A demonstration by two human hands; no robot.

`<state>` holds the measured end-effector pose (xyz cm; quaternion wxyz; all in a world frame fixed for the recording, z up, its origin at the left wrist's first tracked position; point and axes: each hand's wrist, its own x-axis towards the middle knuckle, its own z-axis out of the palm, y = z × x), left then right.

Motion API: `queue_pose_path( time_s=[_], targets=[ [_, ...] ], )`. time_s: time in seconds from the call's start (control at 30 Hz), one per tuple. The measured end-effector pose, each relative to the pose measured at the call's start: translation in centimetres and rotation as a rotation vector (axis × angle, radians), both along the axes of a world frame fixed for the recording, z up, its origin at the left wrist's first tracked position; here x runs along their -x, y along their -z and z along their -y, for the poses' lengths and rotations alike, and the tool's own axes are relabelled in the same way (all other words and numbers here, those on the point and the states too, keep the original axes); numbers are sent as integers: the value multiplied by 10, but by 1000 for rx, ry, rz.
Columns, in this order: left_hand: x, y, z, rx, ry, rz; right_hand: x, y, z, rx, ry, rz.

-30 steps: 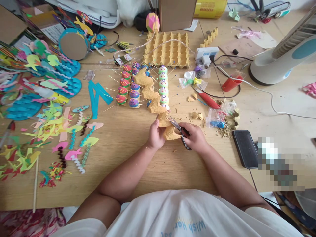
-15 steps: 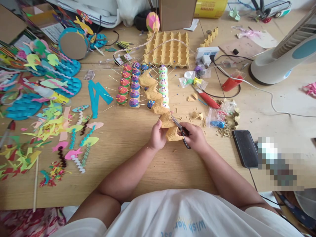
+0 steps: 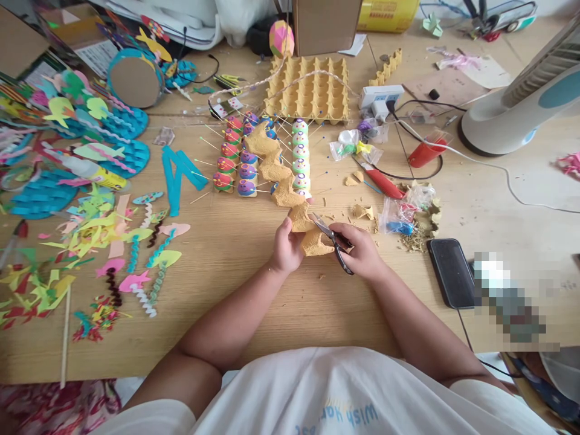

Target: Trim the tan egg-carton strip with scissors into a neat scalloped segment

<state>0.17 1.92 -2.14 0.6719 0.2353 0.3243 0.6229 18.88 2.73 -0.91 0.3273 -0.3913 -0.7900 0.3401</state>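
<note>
My left hand grips a strip cut from an egg carton, tan and made of several joined cups, which slants away from me over the decorated rows. In my right hand are black-handled scissors, fingers in the loops, the blades touching the strip's edge near its closest cups. Behind the strip stand painted egg-carton rows: a red and green one, a purple one and a white and green one, with pins sticking out. A blue row is mostly hidden by the strip.
A whole egg tray lies at the back. On the right are a red-handled knife, clay packets, carton scraps, a phone and a fan. Paper fish and coloured cuttings cover the left.
The carton strip has shifted and swung left at its far end, uncovering more of the white and green row. The scissor blades look slightly wider apart. Both hands stay almost in place.
</note>
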Motion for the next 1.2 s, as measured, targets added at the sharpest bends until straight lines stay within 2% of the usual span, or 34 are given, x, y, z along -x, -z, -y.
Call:
queue_pose_path(
  time_s=[0.33, 0.67, 0.83, 1.2],
  targets=[
    [5, 1, -1, -3, 10, -26, -5, 1, -3, 2, -41, 65],
    [1, -1, 0, 13, 18, -5, -3, 3, -1, -32, 4, 66],
    [3, -3, 0, 2, 49, -6, -3, 5, -2, -30, -33, 64],
    [0, -3, 2, -1, 59, 120, 4, 10, 2, 0, 3, -69]
  ],
)
